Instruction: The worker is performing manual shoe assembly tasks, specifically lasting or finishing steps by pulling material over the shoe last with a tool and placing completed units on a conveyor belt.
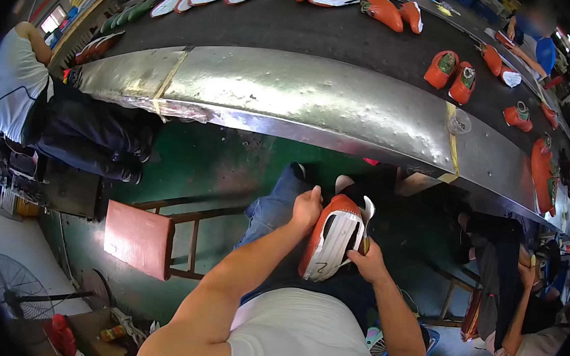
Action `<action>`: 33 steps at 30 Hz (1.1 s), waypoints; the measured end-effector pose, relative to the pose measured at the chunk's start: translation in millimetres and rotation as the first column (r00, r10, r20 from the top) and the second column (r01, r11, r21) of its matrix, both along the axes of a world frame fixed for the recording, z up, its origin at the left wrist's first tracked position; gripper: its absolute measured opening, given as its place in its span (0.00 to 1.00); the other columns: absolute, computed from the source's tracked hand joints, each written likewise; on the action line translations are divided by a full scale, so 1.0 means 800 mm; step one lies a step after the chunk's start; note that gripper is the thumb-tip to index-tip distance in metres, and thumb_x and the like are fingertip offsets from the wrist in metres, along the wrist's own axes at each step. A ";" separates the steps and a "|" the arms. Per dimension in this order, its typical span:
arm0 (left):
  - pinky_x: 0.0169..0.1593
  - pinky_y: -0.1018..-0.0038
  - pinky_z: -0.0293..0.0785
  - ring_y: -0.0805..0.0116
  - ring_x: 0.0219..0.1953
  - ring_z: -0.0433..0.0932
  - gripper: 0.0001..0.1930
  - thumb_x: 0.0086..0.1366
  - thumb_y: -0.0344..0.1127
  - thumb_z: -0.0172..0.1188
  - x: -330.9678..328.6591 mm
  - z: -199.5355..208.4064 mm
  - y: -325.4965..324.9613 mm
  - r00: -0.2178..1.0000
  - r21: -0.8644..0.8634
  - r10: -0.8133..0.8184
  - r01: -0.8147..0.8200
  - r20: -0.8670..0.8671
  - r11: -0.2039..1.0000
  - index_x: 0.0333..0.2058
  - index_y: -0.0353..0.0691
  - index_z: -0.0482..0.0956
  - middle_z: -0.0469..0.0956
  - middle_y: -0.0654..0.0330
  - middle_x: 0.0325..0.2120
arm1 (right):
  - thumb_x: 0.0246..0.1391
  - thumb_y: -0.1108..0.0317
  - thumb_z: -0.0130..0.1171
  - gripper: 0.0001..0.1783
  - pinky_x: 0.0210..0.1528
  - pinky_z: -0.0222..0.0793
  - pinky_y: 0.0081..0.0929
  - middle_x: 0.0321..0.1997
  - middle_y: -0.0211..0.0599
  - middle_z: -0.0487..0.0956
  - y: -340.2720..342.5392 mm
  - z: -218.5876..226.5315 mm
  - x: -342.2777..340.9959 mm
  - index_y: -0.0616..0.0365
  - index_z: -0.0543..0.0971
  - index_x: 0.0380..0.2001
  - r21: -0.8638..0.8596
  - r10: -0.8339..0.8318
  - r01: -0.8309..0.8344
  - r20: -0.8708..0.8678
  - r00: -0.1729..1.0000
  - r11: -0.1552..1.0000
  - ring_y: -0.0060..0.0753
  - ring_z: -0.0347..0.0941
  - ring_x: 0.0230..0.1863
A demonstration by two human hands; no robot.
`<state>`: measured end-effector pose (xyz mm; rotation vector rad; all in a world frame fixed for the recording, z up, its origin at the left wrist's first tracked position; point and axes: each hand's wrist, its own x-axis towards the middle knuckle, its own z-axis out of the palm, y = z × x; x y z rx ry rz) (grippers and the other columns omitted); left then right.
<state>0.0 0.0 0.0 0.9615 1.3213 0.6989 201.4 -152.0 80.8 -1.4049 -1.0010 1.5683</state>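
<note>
An orange-red shoe (338, 240) rests sole up over my lap, its white inner sole and dark gaps at the edge showing. My left hand (307, 207) is closed at the shoe's upper left side, fingers curled against the orange upper. On the other side my right hand (368, 261) closes round the handle of a hammer-like tool (367, 219). That tool has a shiny curved metal head and stands upright along the shoe's right edge. My right thumb lies by the sole's lower right edge.
Ahead runs a dark conveyor belt (264, 30) with a dented metal edge (272, 89), carrying several orange shoes (383, 11). A clear cup (461, 122) sits on that edge. Left are a stool (139, 238), a fan (14, 293) and a seated person (22, 84); another person (523, 328) sits right.
</note>
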 end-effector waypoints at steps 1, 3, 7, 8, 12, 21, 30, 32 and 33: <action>0.32 0.70 0.76 0.66 0.27 0.79 0.23 0.74 0.52 0.51 0.010 -0.018 0.005 0.973 -0.087 0.229 -0.228 0.008 0.970 0.51 0.35 0.69 0.80 0.58 0.27 | 0.50 0.77 0.60 0.25 0.59 0.69 0.30 0.50 0.33 0.80 -0.004 0.002 0.006 0.60 0.75 0.55 -0.026 0.000 0.001 0.040 0.999 1.000 0.27 0.76 0.52; 0.31 0.71 0.75 0.68 0.25 0.79 0.20 0.74 0.50 0.52 -0.001 -0.022 0.036 0.901 -0.147 0.434 -0.430 -0.005 0.891 0.48 0.36 0.71 0.79 0.60 0.25 | 0.51 0.79 0.59 0.25 0.59 0.69 0.30 0.51 0.33 0.80 0.004 -0.006 -0.010 0.62 0.75 0.54 -0.028 -0.015 0.017 0.066 0.998 0.999 0.28 0.76 0.52; 0.57 0.63 0.72 0.54 0.55 0.75 0.31 0.73 0.50 0.52 0.004 0.041 -0.006 0.990 0.082 0.142 -0.140 -0.018 0.987 0.64 0.32 0.62 0.73 0.46 0.56 | 0.50 0.78 0.61 0.24 0.56 0.71 0.30 0.49 0.34 0.80 -0.031 0.007 -0.010 0.64 0.75 0.53 0.018 -0.225 0.225 0.002 0.974 0.974 0.29 0.76 0.50; 0.63 0.63 0.65 0.51 0.63 0.67 0.35 0.71 0.53 0.55 -0.008 0.083 -0.030 0.986 0.235 -0.156 0.165 -0.053 0.958 0.65 0.30 0.61 0.68 0.42 0.60 | 0.49 0.76 0.62 0.23 0.54 0.72 0.30 0.48 0.36 0.81 -0.025 0.003 -0.014 0.64 0.75 0.52 0.046 -0.262 0.260 0.069 0.962 0.965 0.29 0.77 0.49; 0.59 0.62 0.72 0.51 0.56 0.78 0.39 0.62 0.47 0.66 -0.016 0.156 -0.097 0.794 0.261 -0.361 0.528 -0.489 0.808 0.66 0.37 0.61 0.76 0.41 0.53 | 0.46 0.70 0.65 0.25 0.49 0.74 0.31 0.43 0.45 0.81 0.007 0.006 -0.042 0.66 0.75 0.49 -0.038 -0.182 0.196 0.231 0.956 0.980 0.34 0.80 0.45; 0.40 0.68 0.77 0.68 0.33 0.82 0.13 0.69 0.33 0.52 -0.056 0.089 -0.072 0.870 0.116 -0.375 0.429 -0.320 0.896 0.43 0.32 0.81 0.83 0.56 0.28 | 0.45 0.73 0.62 0.23 0.43 0.74 0.34 0.39 0.47 0.79 -0.005 -0.009 -0.061 0.68 0.71 0.46 0.019 -0.181 0.190 0.410 0.894 0.982 0.40 0.78 0.39; 0.60 0.71 0.69 0.69 0.59 0.72 0.51 0.54 0.21 0.60 -0.073 0.095 -0.079 0.729 -0.132 -0.532 0.634 0.431 0.762 0.74 0.46 0.45 0.64 0.58 0.65 | 0.48 0.66 0.63 0.25 0.52 0.72 0.45 0.43 0.61 0.80 -0.015 -0.005 -0.020 0.67 0.71 0.48 -0.056 -0.079 0.124 0.499 0.863 0.991 0.61 0.77 0.48; 0.63 0.71 0.66 0.67 0.61 0.70 0.53 0.54 0.23 0.63 -0.069 0.094 -0.094 0.769 -0.062 -0.580 0.615 0.269 0.786 0.74 0.45 0.43 0.63 0.56 0.66 | 0.52 0.63 0.62 0.24 0.52 0.72 0.45 0.43 0.61 0.80 -0.021 0.034 -0.012 0.66 0.71 0.49 -0.099 -0.018 0.087 0.551 0.834 0.991 0.63 0.77 0.48; 0.66 0.71 0.63 0.66 0.64 0.68 0.54 0.54 0.24 0.66 -0.068 0.096 -0.104 0.789 0.009 -0.606 0.608 0.099 0.794 0.74 0.43 0.41 0.63 0.55 0.66 | 0.56 0.61 0.61 0.24 0.52 0.72 0.45 0.42 0.62 0.80 -0.032 0.059 -0.010 0.65 0.71 0.50 -0.146 0.039 0.061 0.598 0.801 0.987 0.64 0.77 0.47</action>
